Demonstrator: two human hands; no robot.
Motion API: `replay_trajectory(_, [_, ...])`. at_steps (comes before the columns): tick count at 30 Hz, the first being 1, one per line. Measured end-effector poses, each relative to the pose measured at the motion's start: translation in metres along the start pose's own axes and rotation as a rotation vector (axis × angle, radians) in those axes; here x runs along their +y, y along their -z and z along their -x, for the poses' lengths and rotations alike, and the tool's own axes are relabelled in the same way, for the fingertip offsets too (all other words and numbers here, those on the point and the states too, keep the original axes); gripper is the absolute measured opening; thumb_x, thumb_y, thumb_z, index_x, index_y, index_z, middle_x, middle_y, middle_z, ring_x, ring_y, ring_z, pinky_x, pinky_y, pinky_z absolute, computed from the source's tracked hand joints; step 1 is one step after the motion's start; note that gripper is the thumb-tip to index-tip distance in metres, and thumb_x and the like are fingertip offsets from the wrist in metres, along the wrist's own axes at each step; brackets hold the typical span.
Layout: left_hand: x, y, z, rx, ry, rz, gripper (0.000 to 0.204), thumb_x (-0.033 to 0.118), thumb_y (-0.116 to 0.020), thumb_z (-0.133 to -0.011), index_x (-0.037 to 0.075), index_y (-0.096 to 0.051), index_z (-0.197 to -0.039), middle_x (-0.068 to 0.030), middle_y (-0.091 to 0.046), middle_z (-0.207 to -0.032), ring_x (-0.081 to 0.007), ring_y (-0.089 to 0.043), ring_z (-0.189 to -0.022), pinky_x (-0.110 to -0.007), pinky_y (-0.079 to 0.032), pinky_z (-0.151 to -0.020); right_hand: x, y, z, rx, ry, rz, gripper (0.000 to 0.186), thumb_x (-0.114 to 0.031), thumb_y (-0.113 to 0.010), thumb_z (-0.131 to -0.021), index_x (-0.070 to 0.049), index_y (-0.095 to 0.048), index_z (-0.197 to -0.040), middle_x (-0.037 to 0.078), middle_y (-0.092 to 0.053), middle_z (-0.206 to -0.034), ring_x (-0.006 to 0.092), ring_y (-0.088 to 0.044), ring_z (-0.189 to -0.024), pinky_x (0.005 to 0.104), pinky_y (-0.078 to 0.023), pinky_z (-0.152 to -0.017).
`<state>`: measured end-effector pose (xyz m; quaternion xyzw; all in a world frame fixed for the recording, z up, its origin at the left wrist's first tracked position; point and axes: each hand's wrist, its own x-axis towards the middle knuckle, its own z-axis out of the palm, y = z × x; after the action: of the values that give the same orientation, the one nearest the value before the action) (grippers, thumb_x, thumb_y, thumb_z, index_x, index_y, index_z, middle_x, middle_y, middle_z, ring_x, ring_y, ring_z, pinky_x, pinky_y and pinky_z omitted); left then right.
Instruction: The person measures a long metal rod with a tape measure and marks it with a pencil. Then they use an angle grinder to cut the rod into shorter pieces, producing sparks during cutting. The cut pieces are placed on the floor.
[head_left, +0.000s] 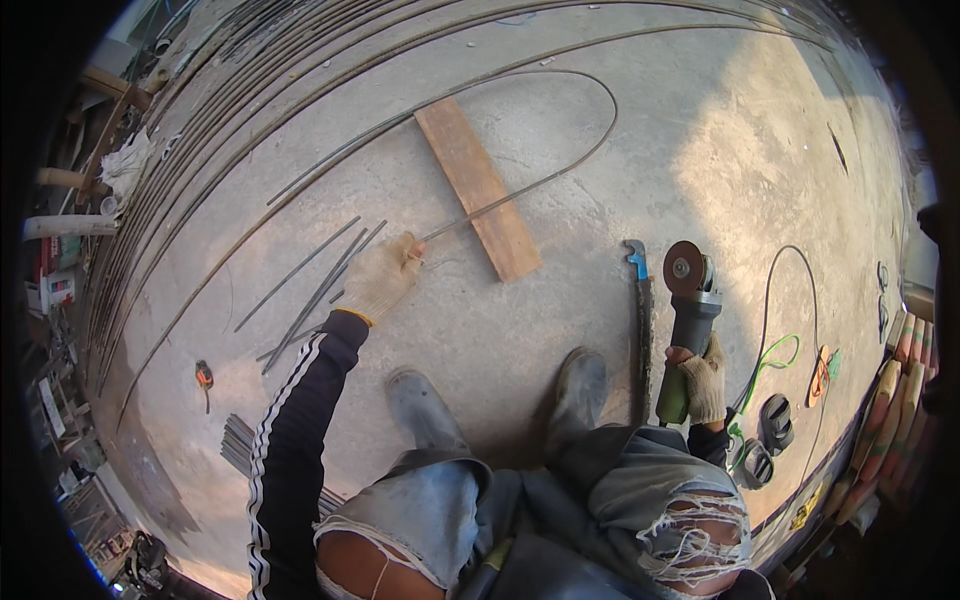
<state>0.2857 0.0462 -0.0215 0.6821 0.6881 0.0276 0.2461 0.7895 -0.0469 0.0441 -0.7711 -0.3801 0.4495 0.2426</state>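
Observation:
My left hand (383, 275), in a fingerless-looking cream knit glove, is closed on one end of a thin steel rod (570, 168). The rod lies across a brown wooden plank (465, 165) and bends back in a wide loop at the upper right. Several short cut rods (308, 290) lie on the floor by that hand, partly behind the wrist. On the right, my gloved right hand (705, 382) is wrapped round the body of an angle grinder (692, 322), its reddish-brown disc at the far end. Whether the disc spins cannot be told.
Long steel rods (230, 165) curve across the floor at upper left. A blue-headed bar tool (637, 265) lies left of the grinder. Sandals (776, 424) and a green cord (768, 365) are at right. A tape measure (204, 374) and a rod bundle (240, 442) are at left.

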Motion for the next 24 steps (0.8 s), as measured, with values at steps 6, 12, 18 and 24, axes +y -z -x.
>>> replay_trajectory(6, [-0.001,0.010,-0.013,0.074,-0.081,-0.037,0.039,0.046,-0.060,-0.108,0.008,-0.069,-0.099,-0.0145,-0.069,-0.068,-0.0334,-0.069,-0.062,-0.046,-0.051,-0.058,-0.009,-0.004,-0.004,-0.051,0.016,-0.041,0.035,-0.018,-0.086,-0.088,-0.004,-0.061,-0.108,0.004,-0.071,-0.087,0.0115,-0.066,-0.072,0.0291,-0.055,-0.064])
replay_trajectory(12, [0.006,0.020,-0.017,0.022,0.010,-0.064,0.043,0.047,-0.059,-0.108,0.007,-0.074,-0.104,-0.0165,-0.072,-0.074,-0.0330,-0.072,-0.066,-0.044,-0.054,-0.062,-0.019,-0.008,-0.039,-0.234,0.154,-0.151,0.041,-0.019,-0.084,-0.089,-0.002,-0.060,-0.118,0.008,-0.074,-0.097,0.0138,-0.070,-0.083,0.0294,-0.058,-0.074])
replay_trajectory(18, [0.006,0.023,-0.019,-0.005,0.080,0.029,0.029,0.038,-0.064,-0.102,0.015,-0.077,-0.115,-0.0200,-0.076,-0.090,-0.0362,-0.076,-0.080,-0.047,-0.057,-0.071,-0.045,-0.046,-0.100,-0.344,0.334,-0.031,0.049,-0.026,-0.087,-0.085,-0.004,-0.063,-0.121,0.008,-0.073,-0.102,0.0152,-0.070,-0.086,0.0316,-0.058,-0.077])
replay_trajectory(24, [0.002,0.023,-0.025,-0.064,0.082,0.054,0.037,0.041,-0.062,-0.104,0.007,-0.075,-0.109,-0.0226,-0.074,-0.085,-0.0395,-0.072,-0.073,-0.047,-0.054,-0.067,-0.093,-0.078,-0.126,-0.307,0.214,0.240,0.062,-0.039,-0.088,-0.075,-0.003,-0.063,-0.118,0.011,-0.071,-0.099,0.0226,-0.070,-0.085,0.0366,-0.057,-0.078])
